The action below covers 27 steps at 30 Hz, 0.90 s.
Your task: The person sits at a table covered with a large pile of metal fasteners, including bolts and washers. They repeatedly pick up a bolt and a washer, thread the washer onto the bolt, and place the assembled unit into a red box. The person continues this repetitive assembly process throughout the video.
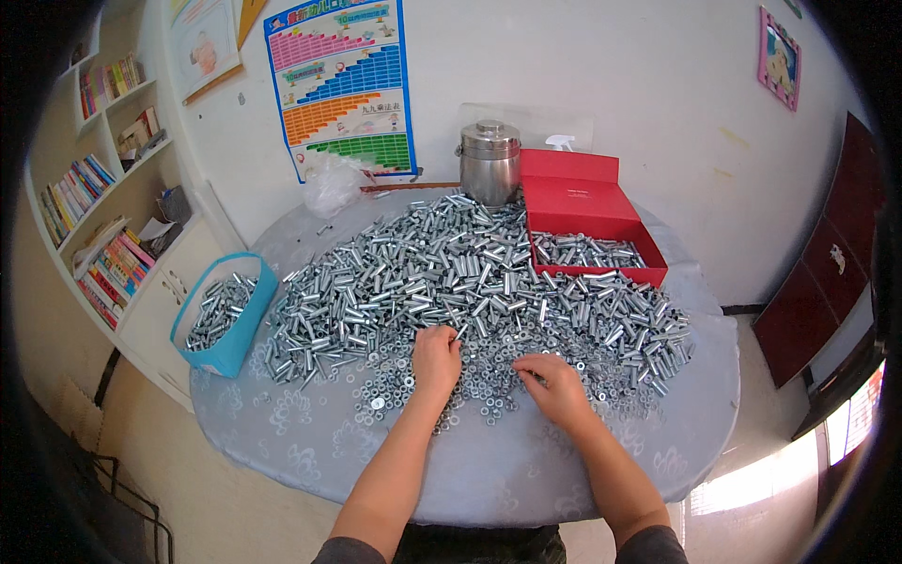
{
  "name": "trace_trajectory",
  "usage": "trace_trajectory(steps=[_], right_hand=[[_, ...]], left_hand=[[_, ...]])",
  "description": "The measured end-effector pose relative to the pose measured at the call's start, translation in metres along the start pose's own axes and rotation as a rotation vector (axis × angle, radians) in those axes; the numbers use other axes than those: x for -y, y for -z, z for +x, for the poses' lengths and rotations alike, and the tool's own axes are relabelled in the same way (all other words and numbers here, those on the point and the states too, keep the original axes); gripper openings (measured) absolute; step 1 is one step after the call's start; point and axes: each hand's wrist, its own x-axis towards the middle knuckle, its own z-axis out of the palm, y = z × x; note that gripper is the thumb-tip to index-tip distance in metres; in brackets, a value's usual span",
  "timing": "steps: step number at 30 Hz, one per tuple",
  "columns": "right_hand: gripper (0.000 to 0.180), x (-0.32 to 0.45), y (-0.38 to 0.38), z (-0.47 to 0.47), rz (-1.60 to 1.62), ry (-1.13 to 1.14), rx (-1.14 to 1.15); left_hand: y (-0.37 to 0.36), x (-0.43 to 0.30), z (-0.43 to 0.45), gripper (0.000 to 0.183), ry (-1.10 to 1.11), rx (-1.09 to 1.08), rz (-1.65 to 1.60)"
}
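My left hand [437, 356] is at the near edge of a wide heap of metal sleeves [423, 282], its fingertips closed on a slim metal bolt or pin [461, 331]. To its right, my right hand [553, 384] reaches the loose nuts and washers [493, 384] with thumb and forefinger bent; whether a small part is between them cannot be told. The nuts and washers lie in front of the sleeves and between both hands.
A light blue fabric bin [243, 342] of metal parts stands at the left on the cloth-covered table [493, 465]. An open red box [599, 270] holding sleeves is at the back right, beside a stainless steel pot [490, 166]. A clear plastic bag [331, 187] lies back left.
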Motion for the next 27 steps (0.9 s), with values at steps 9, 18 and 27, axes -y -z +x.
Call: trace_trajectory(steps=[9, 18, 27], right_hand=[[0.016, -0.002, -0.027, 0.041, -0.176, -0.011, 0.049], [0.015, -0.005, -0.077, 0.082, -0.640, 0.106, -0.039], [0.030, 0.001, -0.047, 0.057, 0.102, -0.264, -0.106]], left_hand=[[0.000, 0.021, 0.002, 0.029, 0.431, -0.016, -0.733], [0.022, -0.002, 0.012, 0.040, 0.469, -0.013, -1.094], [0.031, -0.006, 0.012, 0.020, 0.752, 0.045, -1.401]])
